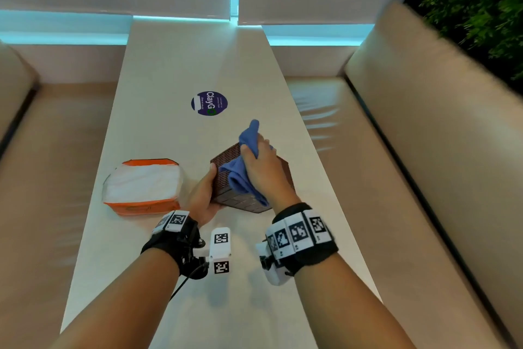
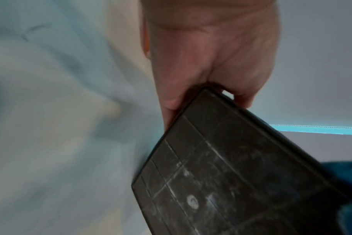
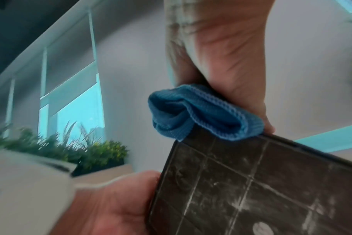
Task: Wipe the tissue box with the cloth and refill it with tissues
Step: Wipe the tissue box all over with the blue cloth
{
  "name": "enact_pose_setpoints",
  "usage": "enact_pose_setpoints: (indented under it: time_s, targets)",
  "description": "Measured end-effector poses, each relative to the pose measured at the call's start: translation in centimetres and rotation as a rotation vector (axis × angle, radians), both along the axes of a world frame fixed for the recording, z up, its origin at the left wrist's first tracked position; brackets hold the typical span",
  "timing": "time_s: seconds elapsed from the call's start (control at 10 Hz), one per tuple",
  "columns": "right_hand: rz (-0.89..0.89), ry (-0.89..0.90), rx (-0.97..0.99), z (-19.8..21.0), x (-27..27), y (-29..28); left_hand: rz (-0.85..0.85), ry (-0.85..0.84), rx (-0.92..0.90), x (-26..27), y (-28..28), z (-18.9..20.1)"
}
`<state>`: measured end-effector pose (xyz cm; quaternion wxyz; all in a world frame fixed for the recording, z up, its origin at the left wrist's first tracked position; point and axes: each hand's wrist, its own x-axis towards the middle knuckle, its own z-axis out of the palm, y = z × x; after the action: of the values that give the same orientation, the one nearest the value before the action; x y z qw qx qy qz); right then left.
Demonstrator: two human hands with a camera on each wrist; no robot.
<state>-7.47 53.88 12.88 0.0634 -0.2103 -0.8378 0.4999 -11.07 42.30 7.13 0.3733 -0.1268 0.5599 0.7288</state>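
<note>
Left hand (image 1: 204,195) grips tilted brown tissue box (image 1: 226,187), underside toward camera; right hand (image 1: 261,167) clutches blue cloth (image 1: 240,178) against it. Orange tissue pack (image 1: 143,187) holds white tissues.

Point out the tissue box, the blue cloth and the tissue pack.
tissue box (image 1: 226,160): head view, on its woven brown side.
blue cloth (image 1: 240,178): head view, on the fold draped over the box.
tissue pack (image 1: 141,186): head view, on the white tissues under the clear wrap.
</note>
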Motion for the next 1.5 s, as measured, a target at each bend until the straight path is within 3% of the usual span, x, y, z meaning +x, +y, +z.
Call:
enact_pose_setpoints:
  time_s: [0.1, 0.2, 0.3, 0.4, 0.5, 0.6, 0.7, 0.8, 0.9, 1.0, 1.1, 1.2, 1.4, 1.5]
  targets:
    - [0.103, -0.061, 0.023, -0.8, -0.2, -1.7, 0.038, 0.025, -0.138, -0.4, -0.7, -0.6]
    - [0.165, -0.144, 0.097, -1.2, 0.0, -2.4, -0.029, 0.049, -0.197, -0.4, -1.9, -1.5]
    - [0.151, -0.187, 0.154, -1.7, 0.0, -2.2, -0.107, 0.06, -0.174, -0.9, -2.1, -0.8]
    - [0.116, -0.203, 0.149, -1.9, 0.0, -1.5, -0.191, 0.177, -0.139, -1.5, -1.5, 0.1]
    - [0.133, -0.217, 0.169, -2.3, 0.1, -0.5, -0.243, 0.157, -0.128, -1.7, -1.3, 0.5]
    - [0.183, -0.242, 0.283, -3.3, 0.1, -0.1, -0.2, 0.076, -0.283, -1.6, -1.4, -0.5]
    - [0.051, -0.28, 0.425, -4.0, 0.5, 1.1, -0.188, 0.033, -0.264, -1.1, -1.6, -1.4]
    - [-0.141, -0.358, 0.31, -4.4, 1.0, 3.9, -0.182, 0.032, -0.221, -0.9, -1.6, -1.8]
    - [-0.206, -0.374, 0.351, -4.3, 0.6, 4.5, -0.158, 0.035, -0.195, -1.1, -1.1, -1.5]
    - [-0.045, -0.236, 0.568, -4.3, 0.0, 1.5, -0.14, 0.052, -0.147, -0.9, -0.5, -1.1]
    - [0.188, -0.138, 0.551, -4.7, 0.2, -0.4, -0.106, 0.087, -0.068, -0.9, -0.6, -1.9]
    - [0.208, -0.124, 0.508, -4.7, 0.2, 1.0, -0.106, 0.052, -0.08, -1.1, -0.6, -2.2]
    - [-0.189, -0.245, 0.38, -5.5, -0.3, 4.3, -0.074, 0.052, -0.099, -1.3, -0.5, -2.3]
    - [-0.138, -0.27, 0.56, -4.8, -0.5, 2.9, -0.067, 0.057, -0.083, -1.0, -0.2, -1.8]
